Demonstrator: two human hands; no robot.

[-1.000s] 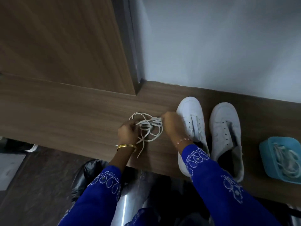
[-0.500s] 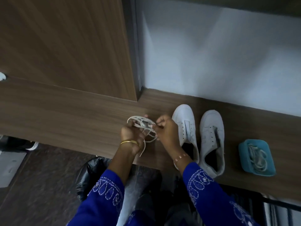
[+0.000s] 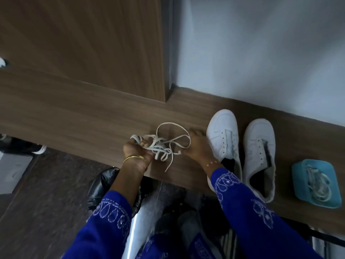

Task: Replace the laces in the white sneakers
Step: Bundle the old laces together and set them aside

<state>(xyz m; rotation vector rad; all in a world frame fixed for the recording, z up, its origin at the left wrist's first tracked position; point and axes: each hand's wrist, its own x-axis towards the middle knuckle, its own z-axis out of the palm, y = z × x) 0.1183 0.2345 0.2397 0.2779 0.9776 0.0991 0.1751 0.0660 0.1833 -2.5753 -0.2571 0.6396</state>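
So the tangled lace [image 3: 164, 146] sits bunched between both hands, just left of the two laceless white sneakers [image 3: 240, 146] lying toe-far, with the left hand [image 3: 137, 152] curled gripping the bundle and the right hand [image 3: 196, 146], nearer the shoes, pinching a strand.

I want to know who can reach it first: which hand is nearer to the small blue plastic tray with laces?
Right. The right hand lies left of both sneakers, which separate it from the small blue plastic tray. The left hand is farther left, holding the tangled white lace.
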